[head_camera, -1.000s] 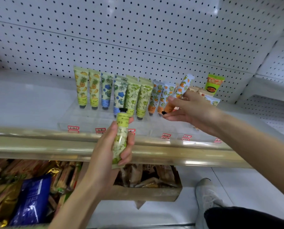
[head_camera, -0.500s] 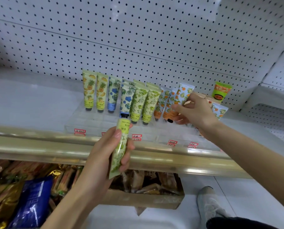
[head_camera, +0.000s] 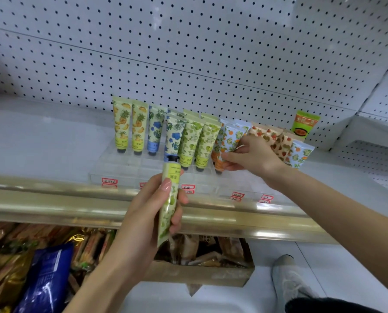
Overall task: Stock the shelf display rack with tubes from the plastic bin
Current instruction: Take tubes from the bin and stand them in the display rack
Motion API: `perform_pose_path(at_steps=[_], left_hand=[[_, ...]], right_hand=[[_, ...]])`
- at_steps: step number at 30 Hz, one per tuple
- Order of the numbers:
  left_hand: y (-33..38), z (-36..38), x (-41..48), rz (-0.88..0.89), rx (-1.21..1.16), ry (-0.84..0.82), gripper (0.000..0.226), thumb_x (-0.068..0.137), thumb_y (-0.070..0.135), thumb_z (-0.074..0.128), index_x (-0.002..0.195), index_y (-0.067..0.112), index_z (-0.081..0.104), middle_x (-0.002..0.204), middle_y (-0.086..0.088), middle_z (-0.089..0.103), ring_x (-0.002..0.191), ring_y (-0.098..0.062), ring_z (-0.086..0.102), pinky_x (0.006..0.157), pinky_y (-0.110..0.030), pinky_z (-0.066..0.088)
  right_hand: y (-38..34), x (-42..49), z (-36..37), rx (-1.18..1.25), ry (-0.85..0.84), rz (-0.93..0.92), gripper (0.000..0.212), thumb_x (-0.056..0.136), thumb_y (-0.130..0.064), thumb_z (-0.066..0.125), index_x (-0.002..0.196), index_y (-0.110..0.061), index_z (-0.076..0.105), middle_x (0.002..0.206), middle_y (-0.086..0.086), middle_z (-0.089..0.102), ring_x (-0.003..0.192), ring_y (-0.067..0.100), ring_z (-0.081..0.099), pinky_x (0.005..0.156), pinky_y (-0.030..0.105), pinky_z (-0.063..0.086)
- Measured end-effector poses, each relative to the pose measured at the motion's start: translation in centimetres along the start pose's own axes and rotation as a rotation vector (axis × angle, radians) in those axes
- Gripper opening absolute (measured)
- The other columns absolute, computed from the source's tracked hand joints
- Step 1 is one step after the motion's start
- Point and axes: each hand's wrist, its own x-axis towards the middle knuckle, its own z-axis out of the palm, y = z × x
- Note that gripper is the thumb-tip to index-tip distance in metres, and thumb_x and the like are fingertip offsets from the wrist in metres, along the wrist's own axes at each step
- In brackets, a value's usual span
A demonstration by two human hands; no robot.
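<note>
Evidently light and squashy, the green pear-print plastic tube (head_camera: pixel 168 219) sits clamped mid-body in the left hand (head_camera: pixel 143 214); right hand (head_camera: pixel 256 155) pinches an orange-print tube (head_camera: pixel 227 141).

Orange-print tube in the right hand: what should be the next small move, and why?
Probably settle the orange-print tube cap-down into the clear rack, then let go. The right hand pinches it, tilted, just right of the standing green-print tubes, its cap end low at the rack. The left hand holds a green tube waiting.
</note>
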Motion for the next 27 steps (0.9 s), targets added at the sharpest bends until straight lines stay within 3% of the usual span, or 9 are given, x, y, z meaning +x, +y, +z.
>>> perform_pose_path(at_steps=[4,9,13,17,19,21,24,27], left_hand=[[0.2,0.4,0.0,0.005,0.001,0.011,0.023,0.088,0.034,0.057,0.105,0.019,0.061,0.075,-0.004,0.057,0.050,-0.011,0.041,0.044,-0.020,0.034],[0.3,0.6,0.1,0.004,-0.084,0.034,0.047,0.085,0.040,0.043,0.124,0.015,0.056,0.072,-0.003,0.056,0.051,-0.012,0.038,0.047,-0.022,0.032],[0.4,0.8,0.0,0.005,-0.054,0.042,0.039,0.086,0.034,0.043,0.117,0.016,0.059,0.074,-0.004,0.056,0.054,-0.012,0.044,0.049,-0.021,0.038],[0.4,1.0,0.1,0.042,-0.036,0.070,0.036,0.078,0.026,0.050,0.111,0.015,0.060,0.082,-0.007,0.071,0.073,-0.015,0.068,0.063,-0.022,0.054],[0.5,1.2,0.1,0.073,-0.018,0.093,0.035,0.080,0.023,0.050,0.113,0.015,0.058,0.093,-0.009,0.074,0.089,-0.021,0.072,0.075,-0.026,0.057],[0.6,1.4,0.0,0.097,0.006,0.105,0.030,0.088,0.017,0.047,0.117,0.014,0.055,0.099,-0.010,0.074,0.097,-0.021,0.070,0.083,-0.029,0.057],[0.8,1.6,-0.2,0.110,0.018,0.106,0.031,0.089,0.016,0.047,0.120,0.010,0.050,0.105,-0.006,0.073,0.099,-0.021,0.069,0.081,-0.026,0.056],[0.7,2.1,-0.4,0.121,-0.048,0.116,0.045,0.079,0.018,0.052,0.121,0.002,0.044,0.114,-0.013,0.068,0.097,-0.026,0.070,0.078,-0.031,0.058]], right_hand=[[-0.1,0.2,0.1,-0.035,-0.012,-0.009,0.011,0.083,-0.004,0.069,0.089,0.001,0.061,0.084,0.021,0.070,0.061,0.018,0.069,0.062,0.026,0.059],[0.1,0.3,0.0,-0.131,-0.010,-0.024,0.016,0.082,-0.008,0.070,0.093,0.000,0.062,0.084,0.017,0.072,0.069,0.024,0.070,0.060,0.025,0.058],[0.3,0.0,-0.2,-0.161,-0.023,-0.019,0.018,0.082,-0.010,0.071,0.096,-0.001,0.065,0.087,0.016,0.072,0.077,0.024,0.071,0.069,0.028,0.060],[0.0,-1.3,-1.1,-0.160,0.030,-0.011,0.024,0.078,-0.017,0.075,0.097,-0.008,0.063,0.083,0.009,0.072,0.076,0.022,0.071,0.077,0.033,0.058],[-0.3,-2.7,-1.5,-0.171,0.069,-0.021,0.029,0.080,-0.018,0.074,0.104,-0.008,0.060,0.087,0.007,0.069,0.073,0.020,0.071,0.073,0.031,0.058],[-0.7,-4.8,-1.6,-0.193,0.074,-0.073,0.021,0.082,-0.018,0.072,0.099,-0.011,0.062,0.088,0.007,0.067,0.069,0.018,0.069,0.062,0.026,0.056],[-1.4,-7.9,-0.7,-0.155,-0.066,-0.113,0.005,0.083,-0.021,0.068,0.086,-0.017,0.066,0.082,0.003,0.068,0.066,0.014,0.067,0.055,0.023,0.050],[-1.5,-9.9,1.2,-0.147,-0.250,-0.119,0.015,0.080,-0.039,0.065,0.082,-0.025,0.068,0.075,-0.004,0.069,0.069,0.007,0.063,0.062,0.024,0.048]])
